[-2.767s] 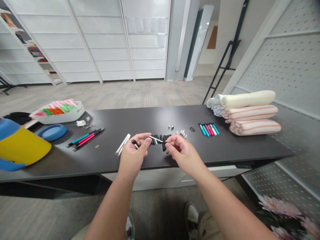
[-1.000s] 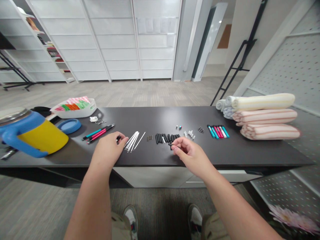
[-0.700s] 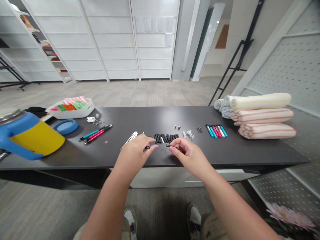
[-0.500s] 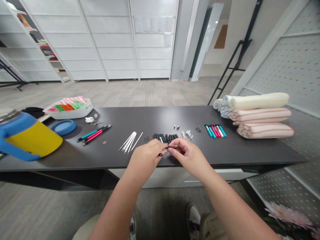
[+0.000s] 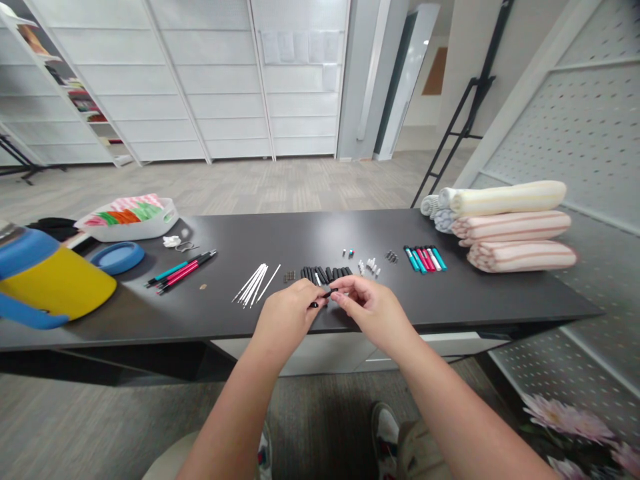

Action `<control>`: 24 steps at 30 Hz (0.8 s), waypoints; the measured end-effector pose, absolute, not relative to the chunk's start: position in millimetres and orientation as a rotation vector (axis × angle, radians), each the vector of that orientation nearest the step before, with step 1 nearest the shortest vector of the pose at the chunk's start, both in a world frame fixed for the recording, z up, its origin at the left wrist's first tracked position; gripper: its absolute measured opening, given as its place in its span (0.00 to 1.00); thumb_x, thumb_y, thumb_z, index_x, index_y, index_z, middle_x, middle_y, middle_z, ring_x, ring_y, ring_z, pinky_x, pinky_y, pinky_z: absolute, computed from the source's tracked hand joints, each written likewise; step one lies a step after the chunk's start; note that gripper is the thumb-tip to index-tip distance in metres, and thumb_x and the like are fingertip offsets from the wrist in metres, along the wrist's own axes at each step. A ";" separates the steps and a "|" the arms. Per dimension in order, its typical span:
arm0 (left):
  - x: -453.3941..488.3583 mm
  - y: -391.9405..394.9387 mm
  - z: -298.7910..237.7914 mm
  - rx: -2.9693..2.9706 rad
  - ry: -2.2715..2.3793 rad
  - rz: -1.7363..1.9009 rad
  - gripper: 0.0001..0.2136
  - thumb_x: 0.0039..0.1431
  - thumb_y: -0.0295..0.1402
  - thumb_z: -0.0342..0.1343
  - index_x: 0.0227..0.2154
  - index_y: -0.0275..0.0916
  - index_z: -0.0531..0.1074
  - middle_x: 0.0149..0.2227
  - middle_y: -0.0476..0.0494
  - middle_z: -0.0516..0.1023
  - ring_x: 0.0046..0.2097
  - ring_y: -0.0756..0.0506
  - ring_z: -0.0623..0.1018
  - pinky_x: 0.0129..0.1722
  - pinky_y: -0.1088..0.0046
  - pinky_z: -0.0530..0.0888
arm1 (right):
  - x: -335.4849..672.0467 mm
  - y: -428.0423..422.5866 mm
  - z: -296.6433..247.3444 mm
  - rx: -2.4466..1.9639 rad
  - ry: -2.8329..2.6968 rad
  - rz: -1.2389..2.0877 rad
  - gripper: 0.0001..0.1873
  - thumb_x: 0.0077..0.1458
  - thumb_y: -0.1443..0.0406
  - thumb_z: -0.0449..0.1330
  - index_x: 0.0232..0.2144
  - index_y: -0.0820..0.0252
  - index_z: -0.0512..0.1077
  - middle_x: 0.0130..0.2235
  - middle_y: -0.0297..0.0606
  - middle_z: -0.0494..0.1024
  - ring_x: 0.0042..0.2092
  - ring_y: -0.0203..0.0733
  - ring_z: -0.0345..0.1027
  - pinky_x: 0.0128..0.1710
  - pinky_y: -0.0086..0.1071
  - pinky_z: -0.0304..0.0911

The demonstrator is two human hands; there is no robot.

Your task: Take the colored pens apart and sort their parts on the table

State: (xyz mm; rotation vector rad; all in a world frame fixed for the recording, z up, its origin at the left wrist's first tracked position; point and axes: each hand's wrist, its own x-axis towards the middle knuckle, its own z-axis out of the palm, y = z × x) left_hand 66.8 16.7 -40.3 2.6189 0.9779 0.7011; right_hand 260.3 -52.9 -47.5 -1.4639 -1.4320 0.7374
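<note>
My left hand (image 5: 287,310) is closed round a slim black pen part (image 5: 314,305), whose end pokes out below the fingers. Between both hands sits a small black pen piece (image 5: 330,293), tilted, with my right hand (image 5: 373,307) pinching its right end between thumb and forefinger. The fingers hide most of both parts. Just beyond my fingertips lies a row of black pen grips (image 5: 327,274). White pen refills (image 5: 253,283) and small springs (image 5: 289,276) lie left of the row. Small white pieces (image 5: 370,267) and metallic pieces (image 5: 391,257) lie to its right.
Coloured pen barrels (image 5: 425,259) line up before rolled towels (image 5: 520,227) at right. Several pens (image 5: 183,270) lie at left, near a blue lid (image 5: 117,257), a yellow-blue jug (image 5: 65,283) and a white basket (image 5: 135,231). The dark table's (image 5: 280,233) front edge is below my hands.
The long black piece that stretched into my right fingers now shows only as a short tilted bit between the hands. The whole view has shifted slightly.
</note>
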 end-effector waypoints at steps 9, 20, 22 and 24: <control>64.1 19.7 -37.2 2.464 0.959 0.774 0.06 0.69 0.32 0.58 0.43 0.44 0.79 0.44 0.46 0.83 0.45 0.45 0.81 0.44 0.70 0.74 | 261.4 -54.5 -45.0 -1.527 -1.430 0.619 0.12 0.64 0.55 0.62 0.43 0.53 0.80 0.32 0.34 0.82 0.30 0.40 0.72 0.30 0.32 0.62; 55.4 21.9 -28.4 2.066 1.340 1.139 0.11 0.69 0.42 0.56 0.41 0.43 0.80 0.35 0.49 0.82 0.36 0.46 0.80 0.37 0.72 0.72 | 255.0 -56.4 -43.0 -1.611 -1.449 0.501 0.06 0.60 0.60 0.64 0.34 0.54 0.77 0.27 0.32 0.79 0.27 0.39 0.69 0.28 0.32 0.60; 52.0 24.1 -27.6 2.080 1.434 1.154 0.11 0.70 0.43 0.56 0.40 0.42 0.80 0.31 0.50 0.80 0.33 0.47 0.78 0.37 0.71 0.72 | 253.7 -56.2 -42.6 -1.624 -1.448 0.472 0.05 0.60 0.60 0.64 0.33 0.54 0.76 0.27 0.31 0.79 0.27 0.39 0.69 0.28 0.32 0.60; 50.2 26.0 -28.3 2.212 1.441 1.135 0.10 0.70 0.40 0.55 0.40 0.42 0.79 0.34 0.48 0.81 0.36 0.46 0.79 0.40 0.70 0.73 | 252.7 -55.8 -42.2 -1.633 -1.467 0.429 0.05 0.60 0.61 0.64 0.33 0.54 0.76 0.28 0.31 0.79 0.27 0.39 0.69 0.29 0.32 0.60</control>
